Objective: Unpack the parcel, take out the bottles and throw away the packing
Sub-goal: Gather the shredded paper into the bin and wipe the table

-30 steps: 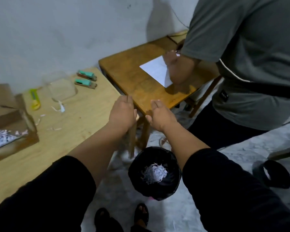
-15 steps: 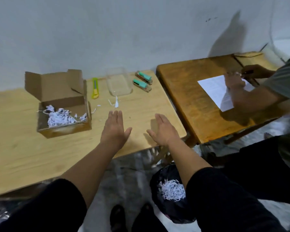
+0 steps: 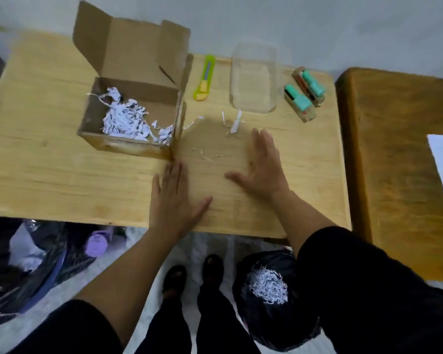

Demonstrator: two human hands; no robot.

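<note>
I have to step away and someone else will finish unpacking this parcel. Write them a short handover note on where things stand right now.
Left hand: open, flat over the table, holding nothing.
Right hand: open, fingers spread, holding nothing.
Cardboard box: open on the table, shredded paper inside.
Two bottles: out, lying right of the clear tray.
Bin on the floor already holds some shreds.
Left: bin the remaining paper, the loose scraps on the table, and the box.
</note>
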